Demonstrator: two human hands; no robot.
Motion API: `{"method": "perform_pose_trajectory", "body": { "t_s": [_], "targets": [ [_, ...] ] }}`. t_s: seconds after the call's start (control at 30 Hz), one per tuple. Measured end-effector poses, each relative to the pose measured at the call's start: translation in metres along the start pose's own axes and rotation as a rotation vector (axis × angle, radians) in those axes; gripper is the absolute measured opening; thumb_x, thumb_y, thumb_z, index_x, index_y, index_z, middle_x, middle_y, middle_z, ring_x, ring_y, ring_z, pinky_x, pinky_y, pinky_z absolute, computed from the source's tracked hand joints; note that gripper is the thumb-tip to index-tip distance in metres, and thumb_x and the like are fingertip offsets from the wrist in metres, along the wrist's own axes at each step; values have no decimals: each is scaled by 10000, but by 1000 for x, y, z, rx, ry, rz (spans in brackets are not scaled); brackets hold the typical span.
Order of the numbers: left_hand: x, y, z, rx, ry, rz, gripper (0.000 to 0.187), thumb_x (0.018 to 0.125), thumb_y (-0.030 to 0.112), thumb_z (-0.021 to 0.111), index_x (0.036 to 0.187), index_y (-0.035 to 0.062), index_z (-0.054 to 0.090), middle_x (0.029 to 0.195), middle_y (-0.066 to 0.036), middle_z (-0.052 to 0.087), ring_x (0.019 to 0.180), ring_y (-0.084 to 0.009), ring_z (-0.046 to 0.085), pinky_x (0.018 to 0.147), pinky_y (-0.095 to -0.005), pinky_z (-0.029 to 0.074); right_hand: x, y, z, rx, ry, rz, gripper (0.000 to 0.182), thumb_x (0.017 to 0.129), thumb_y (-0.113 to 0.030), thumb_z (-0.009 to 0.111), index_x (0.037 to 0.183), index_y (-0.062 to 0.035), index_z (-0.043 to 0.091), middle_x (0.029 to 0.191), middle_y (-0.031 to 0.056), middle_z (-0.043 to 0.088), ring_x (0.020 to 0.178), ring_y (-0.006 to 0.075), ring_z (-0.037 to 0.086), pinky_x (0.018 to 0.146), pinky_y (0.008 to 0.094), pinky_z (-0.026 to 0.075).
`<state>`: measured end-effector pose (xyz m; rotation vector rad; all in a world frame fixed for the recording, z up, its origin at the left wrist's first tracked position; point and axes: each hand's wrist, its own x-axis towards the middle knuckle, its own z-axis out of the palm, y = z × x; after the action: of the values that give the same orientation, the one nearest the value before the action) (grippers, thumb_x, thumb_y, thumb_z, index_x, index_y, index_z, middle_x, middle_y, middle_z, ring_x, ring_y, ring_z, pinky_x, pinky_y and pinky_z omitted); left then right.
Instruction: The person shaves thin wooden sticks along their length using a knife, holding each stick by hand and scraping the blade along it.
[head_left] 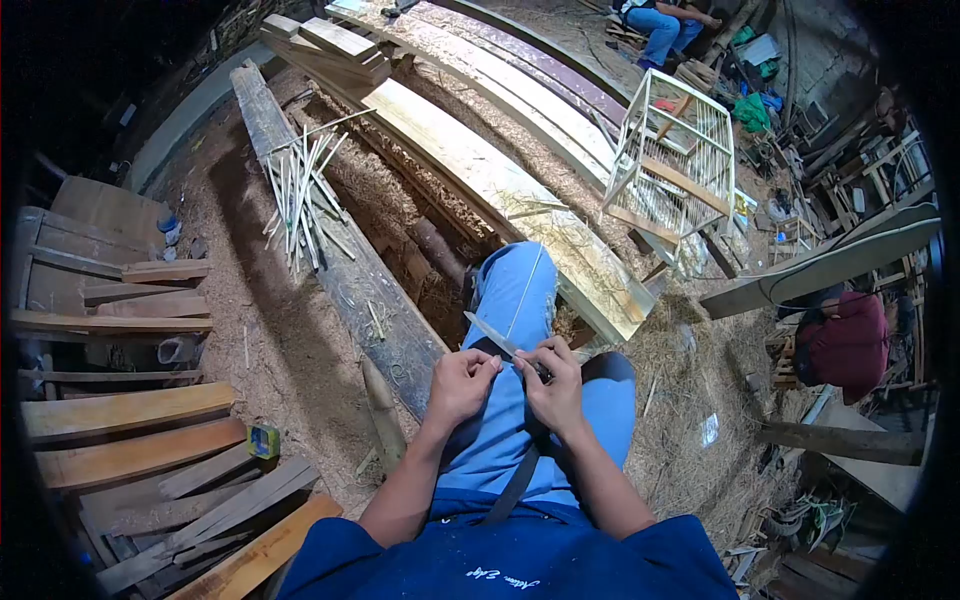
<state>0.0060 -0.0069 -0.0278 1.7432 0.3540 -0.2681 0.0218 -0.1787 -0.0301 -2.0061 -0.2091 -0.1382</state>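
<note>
Over my lap, in blue trousers (515, 295), my right hand (555, 392) is closed round the handle of a knife (490, 332). Its pale pointed blade slants up and to the left. Just left of it, my left hand (462, 388) pinches thumb against fingers close to the blade; whatever lies in that pinch is too small to make out. A dark strap (515, 485) runs down across my lap below the hands. Ahead to the left, a loose bundle of thin pale sticks (300, 200) rests on a grey, worn plank (375, 310).
A long pale board (480, 175) strewn with shavings stretches ahead. At the right stands a slatted wooden cage (672, 165). Stacked timber (140, 410) lines the left side, with a yellow-green tape measure (263, 441) beside it. Another person (665, 30) sits far back.
</note>
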Motion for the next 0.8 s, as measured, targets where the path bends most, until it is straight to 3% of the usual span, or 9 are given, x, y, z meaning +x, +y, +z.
{"method": "perform_pose_trajectory", "body": {
  "t_s": [0.23, 0.43, 0.5, 0.57, 0.73, 0.8],
  "targets": [
    [-28, -13, -13, -72, -61, -50, 200, 951, 164, 699, 876, -18, 732, 605, 43, 587, 538, -19, 477, 472, -239, 352, -3, 2, 4, -45, 10, 35, 88, 851, -91, 768, 892, -25, 727, 917, 135, 628, 813, 315, 660, 705, 404, 510],
    [-82, -30, -33, -189, -90, -155, 174, 967, 140, 689, 903, -15, 737, 590, 68, 537, 507, -19, 420, 464, -221, 298, 2, 12, 5, -90, 85, 75, 98, 860, -104, 763, 881, -20, 716, 926, 136, 623, 809, 314, 663, 705, 404, 511],
    [-86, -33, -35, -251, -72, -131, 166, 965, 141, 693, 919, -12, 737, 581, 72, 524, 490, -16, 411, 455, -214, 290, 7, 14, 3, -78, 123, 118, 104, 861, -111, 764, 880, -20, 718, 922, 136, 621, 804, 311, 662, 704, 403, 511],
    [-83, -17, -31, -237, 24, -226, 176, 976, 142, 690, 952, -25, 739, 600, 80, 527, 513, -2, 406, 457, -211, 298, 12, 13, 2, -76, 134, 55, 115, 861, -122, 768, 873, -17, 723, 916, 136, 615, 801, 304, 659, 705, 400, 510],
    [-35, -11, -10, 31, 126, -11, 195, 934, 179, 739, 917, -13, 768, 556, 60, 540, 517, -7, 435, 451, -248, 303, 0, -7, 3, 3, 34, -3, 145, 810, -124, 820, 830, -7, 737, 815, 126, 607, 732, 279, 631, 643, 387, 481],
    [-28, -1, -5, 10, 120, -31, 197, 930, 184, 742, 922, -10, 770, 555, 57, 537, 517, -10, 433, 454, -255, 308, -6, -11, 6, -10, 39, -1, 133, 812, -134, 819, 832, -22, 749, 788, 122, 607, 696, 276, 628, 615, 384, 479]
  ]
}}
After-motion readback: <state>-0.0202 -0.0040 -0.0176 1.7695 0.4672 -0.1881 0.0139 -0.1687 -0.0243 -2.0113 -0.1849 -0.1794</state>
